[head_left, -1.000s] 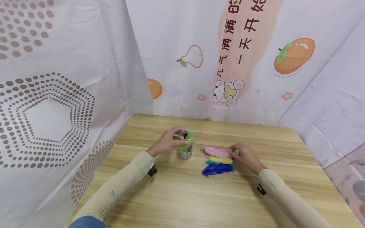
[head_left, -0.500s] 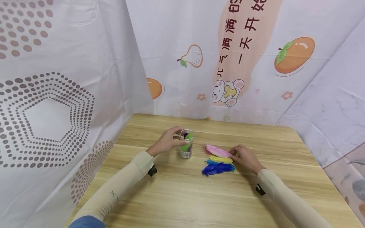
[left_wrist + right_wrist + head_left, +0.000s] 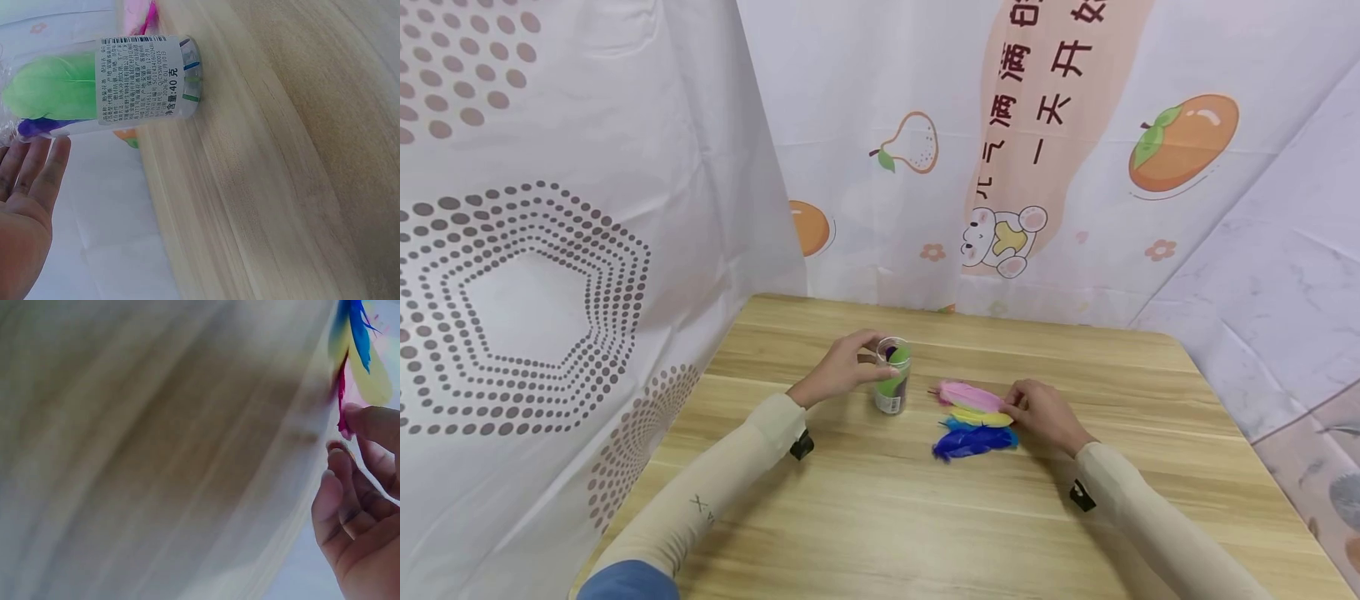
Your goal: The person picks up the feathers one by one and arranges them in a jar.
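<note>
A clear plastic jar [image 3: 891, 402] stands upright on the table, with my left hand [image 3: 841, 369] holding it near the rim, thumb in front and fingers behind. Inside it are a green feather [image 3: 56, 87] and a purple feather [image 3: 39, 127]; a printed label [image 3: 140, 78] covers its lower wall. Right of the jar lie feathers in a row: pink feather [image 3: 972, 397] farthest, then yellow feather [image 3: 992, 419], then blue feathers [image 3: 976, 442] nearest me. My right hand [image 3: 1047, 414] pinches the pink feather's right tip between thumb and forefinger. Some magenta [image 3: 341, 403] shows at those fingertips.
The wood-grain table [image 3: 880, 517] extends around both hands. A printed white curtain [image 3: 842, 183] hangs along its back edge, and a dotted curtain [image 3: 535, 308] closes off the left side. Small black wrist devices [image 3: 802, 445] sit under the sleeves.
My right hand has closed its fingertips on the pink feather's tip, and that feather has shifted slightly. My left hand stays at the jar. The head view has tilted a little.
</note>
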Available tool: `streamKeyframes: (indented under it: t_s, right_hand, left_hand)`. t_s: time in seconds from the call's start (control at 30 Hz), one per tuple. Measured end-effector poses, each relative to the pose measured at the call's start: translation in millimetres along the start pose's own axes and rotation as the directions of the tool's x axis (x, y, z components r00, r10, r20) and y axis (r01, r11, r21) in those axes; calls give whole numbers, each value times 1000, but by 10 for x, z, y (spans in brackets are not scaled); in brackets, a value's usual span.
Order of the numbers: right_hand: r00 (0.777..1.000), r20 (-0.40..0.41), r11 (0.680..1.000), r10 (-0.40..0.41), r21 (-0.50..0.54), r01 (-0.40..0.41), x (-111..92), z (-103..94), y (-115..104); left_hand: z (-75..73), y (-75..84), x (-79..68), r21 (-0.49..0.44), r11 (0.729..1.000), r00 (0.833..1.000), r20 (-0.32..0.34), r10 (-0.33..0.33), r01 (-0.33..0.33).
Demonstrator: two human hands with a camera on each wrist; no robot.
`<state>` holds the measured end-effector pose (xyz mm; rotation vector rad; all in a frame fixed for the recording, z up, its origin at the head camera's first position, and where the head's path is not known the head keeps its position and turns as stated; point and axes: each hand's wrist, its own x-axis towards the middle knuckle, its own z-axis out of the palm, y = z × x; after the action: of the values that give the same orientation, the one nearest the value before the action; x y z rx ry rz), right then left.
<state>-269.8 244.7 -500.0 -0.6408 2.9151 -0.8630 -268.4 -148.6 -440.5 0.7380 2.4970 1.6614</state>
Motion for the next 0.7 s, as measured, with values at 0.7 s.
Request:
streamKeyframes:
  t_s: [0.7]
  right_hand:
    - [999, -21, 998, 47, 45, -46, 21, -44, -53]
  left_hand:
    - [-22, -94, 14, 43, 999, 1000, 9, 16, -16]
